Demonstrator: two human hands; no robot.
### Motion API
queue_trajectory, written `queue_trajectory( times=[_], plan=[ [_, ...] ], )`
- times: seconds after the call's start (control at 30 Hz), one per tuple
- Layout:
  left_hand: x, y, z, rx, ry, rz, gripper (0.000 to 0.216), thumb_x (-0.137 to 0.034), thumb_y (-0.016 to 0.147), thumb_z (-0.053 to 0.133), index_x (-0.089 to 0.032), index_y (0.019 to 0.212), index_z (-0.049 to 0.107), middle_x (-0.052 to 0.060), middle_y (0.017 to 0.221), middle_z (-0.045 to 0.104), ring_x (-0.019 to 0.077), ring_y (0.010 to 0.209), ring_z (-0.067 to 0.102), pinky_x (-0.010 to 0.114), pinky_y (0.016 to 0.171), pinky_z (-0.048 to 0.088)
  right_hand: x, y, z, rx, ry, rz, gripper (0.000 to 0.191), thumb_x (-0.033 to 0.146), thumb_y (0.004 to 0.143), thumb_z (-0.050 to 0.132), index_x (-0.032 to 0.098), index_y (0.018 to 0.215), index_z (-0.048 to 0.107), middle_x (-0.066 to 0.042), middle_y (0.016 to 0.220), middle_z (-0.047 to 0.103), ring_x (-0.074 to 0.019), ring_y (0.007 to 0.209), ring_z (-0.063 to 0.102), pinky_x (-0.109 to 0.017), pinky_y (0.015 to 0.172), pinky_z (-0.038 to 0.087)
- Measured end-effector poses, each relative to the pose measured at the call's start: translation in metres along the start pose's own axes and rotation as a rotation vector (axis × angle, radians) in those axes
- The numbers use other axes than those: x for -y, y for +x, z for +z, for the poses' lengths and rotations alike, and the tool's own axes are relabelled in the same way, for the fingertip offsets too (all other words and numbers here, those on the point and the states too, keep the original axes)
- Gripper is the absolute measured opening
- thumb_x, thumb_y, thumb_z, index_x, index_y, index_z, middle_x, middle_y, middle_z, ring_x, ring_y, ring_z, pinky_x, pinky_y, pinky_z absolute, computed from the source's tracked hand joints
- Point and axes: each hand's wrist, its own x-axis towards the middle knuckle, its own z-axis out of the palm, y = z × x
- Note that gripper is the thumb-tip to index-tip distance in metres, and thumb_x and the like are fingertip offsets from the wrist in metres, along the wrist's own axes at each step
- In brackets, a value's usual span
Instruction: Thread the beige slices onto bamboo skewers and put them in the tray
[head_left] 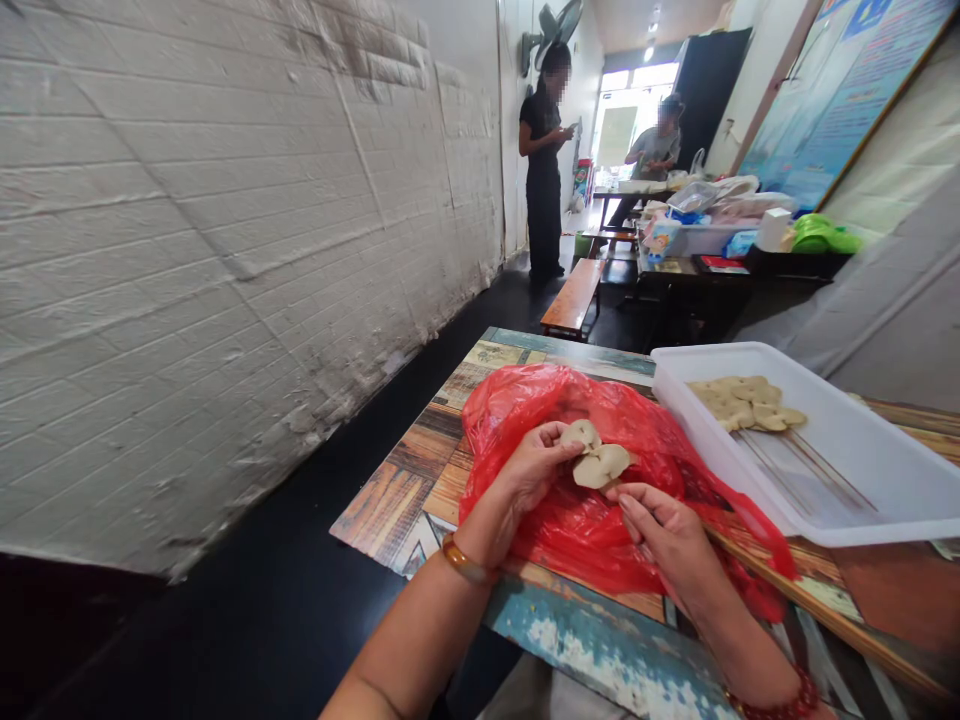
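Note:
Pale beige, flat food slices [602, 466] are held over a crumpled red plastic bag [525, 400] on the table. My left hand [534, 462] is closed, thumb and fingers gripping the upper slice. At the slices' lower right edge, my right hand [660, 525] is closed in a pinch, apparently on a thin skewer that is mostly hidden. A bundle of long bamboo sticks [832, 612] runs from beside the right wrist toward the lower right; whether the hand touches it I cannot tell. More slices [746, 402] on thin skewers lie in a white plastic tray [885, 400].
The patterned table [420, 470] has its left edge near a white brick-patterned wall [225, 250]. Beyond stand a bench [576, 295] and a cluttered dark table with bags and green bowls [821, 235]. One person [546, 170] stands by the wall; another [656, 150] is farther back.

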Motion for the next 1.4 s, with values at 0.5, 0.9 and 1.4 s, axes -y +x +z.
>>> queue_trajectory(
  times=[0.5, 0.9, 1.4],
  plan=[
    [-0.0005, -0.0015, 0.0033, -0.003, 0.054, 0.058, 0.042, -0.035, 0.059, 0.079, -0.014, 0.092, 0.066, 0.004, 0.083, 0.065, 0.0117, 0.069, 0.056, 0.022, 0.064, 0.041, -0.0022, -0.0002, -0.0008, -0.006, -0.043, -0.045, 0.040, 0.053, 0.074, 0.063, 0.016, 0.088, 0.063, 0.007, 0.048, 0.043, -0.0058, 0.037, 0.030, -0.020, 0.037, 0.021],
    [-0.0022, -0.0038, 0.0081, -0.080, 0.014, 0.043, 0.034, -0.037, 0.055, 0.081, -0.012, 0.074, 0.067, 0.002, 0.069, 0.062, 0.0099, 0.058, 0.053, 0.023, 0.060, 0.040, -0.0019, 0.0002, 0.0014, 0.005, -0.105, -0.032, 0.042, 0.055, 0.074, 0.061, 0.016, 0.088, 0.063, 0.007, 0.049, 0.044, -0.0061, 0.036, 0.032, -0.020, 0.037, 0.022],
    [-0.0041, -0.0034, 0.0052, 0.045, -0.079, 0.005, 0.037, -0.038, 0.064, 0.076, -0.011, 0.090, 0.069, 0.009, 0.083, 0.067, 0.0149, 0.070, 0.060, 0.026, 0.068, 0.045, -0.0028, -0.0010, -0.0008, 0.027, -0.116, -0.062, 0.037, 0.050, 0.077, 0.060, 0.015, 0.091, 0.064, 0.007, 0.050, 0.045, -0.0057, 0.038, 0.032, -0.019, 0.038, 0.023]
  ],
)
